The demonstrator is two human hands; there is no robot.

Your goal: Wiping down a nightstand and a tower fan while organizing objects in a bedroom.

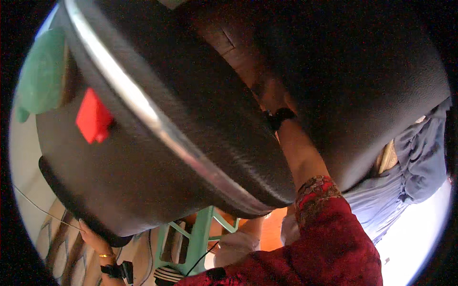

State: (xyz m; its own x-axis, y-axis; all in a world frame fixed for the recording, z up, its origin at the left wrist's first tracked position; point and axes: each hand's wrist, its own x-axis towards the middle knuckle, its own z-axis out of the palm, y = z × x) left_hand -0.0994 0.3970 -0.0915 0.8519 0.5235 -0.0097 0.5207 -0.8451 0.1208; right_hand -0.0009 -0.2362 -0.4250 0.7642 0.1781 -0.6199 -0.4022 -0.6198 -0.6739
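A large dark, leather-textured object (150, 178) with a shiny curved strip (143, 100) fills most of the view. My right hand (273, 91) reaches into a shadowed gap between its dark surfaces, near a brown surface (222, 35) with a slit; the fingers are hard to make out. My left hand (91, 237) is at the black lower-left rim (89, 225), its fingers mostly hidden behind the edge. Black bands are on both wrists. On the dark surface left of the strip is a bright red piece (93, 116), blurred.
A green object (44, 71) is at the upper left. Below the dark object are a green stool-like frame (202, 239), cables and patterned flooring (64, 246). Rumpled blue-grey cloth (424, 153) lies at the right.
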